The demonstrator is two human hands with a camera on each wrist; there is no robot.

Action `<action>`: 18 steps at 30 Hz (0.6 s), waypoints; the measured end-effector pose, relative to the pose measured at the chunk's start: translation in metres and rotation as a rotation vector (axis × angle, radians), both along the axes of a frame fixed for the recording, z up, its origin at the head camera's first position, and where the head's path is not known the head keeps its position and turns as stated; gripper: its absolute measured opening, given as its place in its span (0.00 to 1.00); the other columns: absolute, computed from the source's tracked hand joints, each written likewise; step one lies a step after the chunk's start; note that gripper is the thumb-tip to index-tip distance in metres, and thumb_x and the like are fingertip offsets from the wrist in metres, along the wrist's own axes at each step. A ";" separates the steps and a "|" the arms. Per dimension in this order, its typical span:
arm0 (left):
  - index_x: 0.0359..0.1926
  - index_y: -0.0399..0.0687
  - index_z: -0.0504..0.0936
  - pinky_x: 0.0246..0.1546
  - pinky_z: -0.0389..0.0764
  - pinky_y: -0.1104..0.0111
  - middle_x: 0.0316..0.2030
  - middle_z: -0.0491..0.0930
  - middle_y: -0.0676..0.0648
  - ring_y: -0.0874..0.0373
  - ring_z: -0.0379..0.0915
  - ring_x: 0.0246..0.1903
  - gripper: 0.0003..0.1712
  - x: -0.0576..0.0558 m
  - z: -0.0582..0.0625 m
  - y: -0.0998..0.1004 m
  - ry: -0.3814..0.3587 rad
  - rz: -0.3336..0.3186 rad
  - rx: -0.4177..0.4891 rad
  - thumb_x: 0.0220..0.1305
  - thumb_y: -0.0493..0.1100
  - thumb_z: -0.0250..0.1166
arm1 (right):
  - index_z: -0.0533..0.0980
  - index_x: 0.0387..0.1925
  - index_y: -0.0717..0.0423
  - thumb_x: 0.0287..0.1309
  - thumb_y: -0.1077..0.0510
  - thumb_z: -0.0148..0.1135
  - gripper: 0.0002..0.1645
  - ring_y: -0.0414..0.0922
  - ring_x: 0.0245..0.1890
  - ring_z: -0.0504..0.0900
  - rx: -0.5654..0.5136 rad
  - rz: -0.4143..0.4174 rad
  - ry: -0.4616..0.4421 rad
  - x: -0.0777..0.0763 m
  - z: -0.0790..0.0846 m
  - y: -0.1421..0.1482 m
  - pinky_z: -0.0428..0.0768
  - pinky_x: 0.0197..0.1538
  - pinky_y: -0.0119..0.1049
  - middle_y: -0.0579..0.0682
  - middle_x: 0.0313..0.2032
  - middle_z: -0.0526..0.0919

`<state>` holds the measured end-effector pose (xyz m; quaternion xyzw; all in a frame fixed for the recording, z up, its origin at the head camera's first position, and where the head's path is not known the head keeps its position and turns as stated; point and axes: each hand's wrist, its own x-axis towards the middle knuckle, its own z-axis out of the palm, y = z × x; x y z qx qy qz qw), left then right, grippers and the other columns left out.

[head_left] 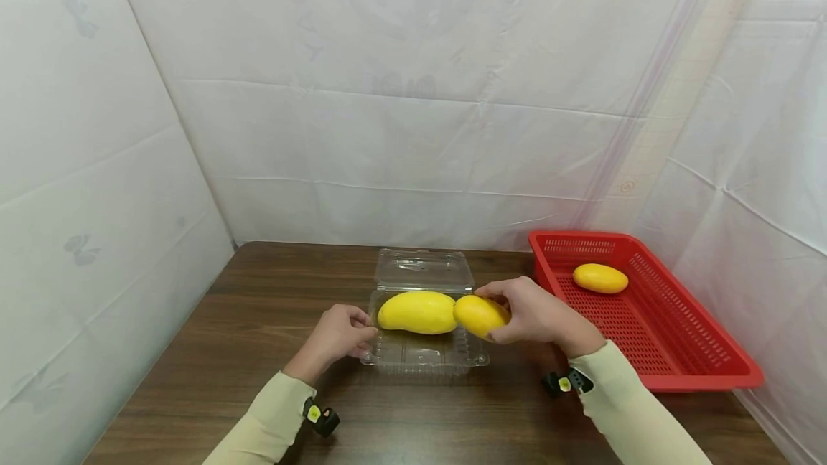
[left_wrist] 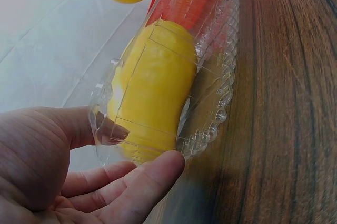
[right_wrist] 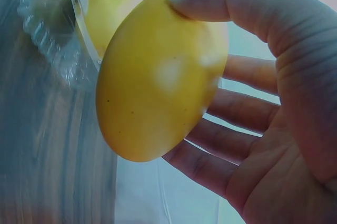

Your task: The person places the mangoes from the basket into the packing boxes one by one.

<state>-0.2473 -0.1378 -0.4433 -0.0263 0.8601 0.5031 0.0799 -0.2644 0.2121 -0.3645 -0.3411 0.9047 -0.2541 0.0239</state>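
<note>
A clear plastic clamshell container (head_left: pixel 426 359) sits on the table, its hinged lid (head_left: pixel 423 269) folded back towards the wall. Inside lies one large yellow mango (head_left: pixel 416 312), lengthwise from left to right. My left hand (head_left: pixel 339 336) pinches the container's left side wall between thumb and fingers; the left wrist view shows the thumb through the plastic. Above the container's right side, my right hand (head_left: pixel 536 311) grips a smaller yellow mango (right_wrist: pixel 160 77), thumb on one side and fingers on the other. In the head view its left tip overlaps the larger mango's right end; whether they touch I cannot tell.
To the right stands a red slotted plastic basket (head_left: pixel 701 382) with another yellow mango (head_left: pixel 599 278) near its back. The brown wooden table (head_left: pixel 271 293) ends at white sheeting (head_left: pixel 400 142) behind and at both sides.
</note>
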 end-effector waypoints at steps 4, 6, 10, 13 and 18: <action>0.47 0.32 0.83 0.27 0.89 0.64 0.34 0.85 0.40 0.57 0.84 0.23 0.13 0.000 0.000 0.001 0.001 -0.002 0.004 0.63 0.34 0.70 | 0.82 0.57 0.49 0.44 0.55 0.80 0.33 0.39 0.36 0.80 -0.016 0.009 -0.012 0.001 -0.004 -0.007 0.84 0.40 0.30 0.39 0.44 0.86; 0.47 0.31 0.83 0.27 0.89 0.64 0.34 0.85 0.40 0.57 0.84 0.24 0.13 0.001 0.000 0.001 0.003 -0.002 0.004 0.63 0.34 0.70 | 0.82 0.57 0.49 0.44 0.55 0.80 0.34 0.40 0.37 0.80 -0.026 0.013 -0.016 0.001 -0.006 -0.011 0.84 0.41 0.30 0.39 0.45 0.86; 0.47 0.32 0.83 0.27 0.89 0.64 0.34 0.85 0.42 0.57 0.84 0.24 0.13 0.001 0.001 0.000 0.007 0.000 0.004 0.63 0.34 0.70 | 0.81 0.58 0.51 0.44 0.56 0.79 0.35 0.40 0.38 0.81 -0.042 0.019 -0.016 0.002 -0.010 -0.020 0.84 0.41 0.30 0.41 0.46 0.86; 0.47 0.32 0.83 0.27 0.89 0.64 0.33 0.85 0.42 0.57 0.84 0.24 0.13 0.001 0.000 0.000 0.007 0.001 0.006 0.62 0.34 0.70 | 0.81 0.59 0.51 0.44 0.56 0.78 0.35 0.40 0.38 0.81 -0.046 0.018 -0.015 0.002 -0.013 -0.026 0.83 0.40 0.30 0.41 0.46 0.86; 0.48 0.31 0.83 0.27 0.89 0.64 0.34 0.85 0.42 0.57 0.84 0.24 0.14 0.001 0.000 0.000 0.006 0.000 0.006 0.63 0.34 0.70 | 0.80 0.60 0.51 0.45 0.56 0.78 0.36 0.38 0.40 0.81 -0.049 0.018 -0.021 0.002 -0.016 -0.036 0.84 0.43 0.30 0.40 0.48 0.86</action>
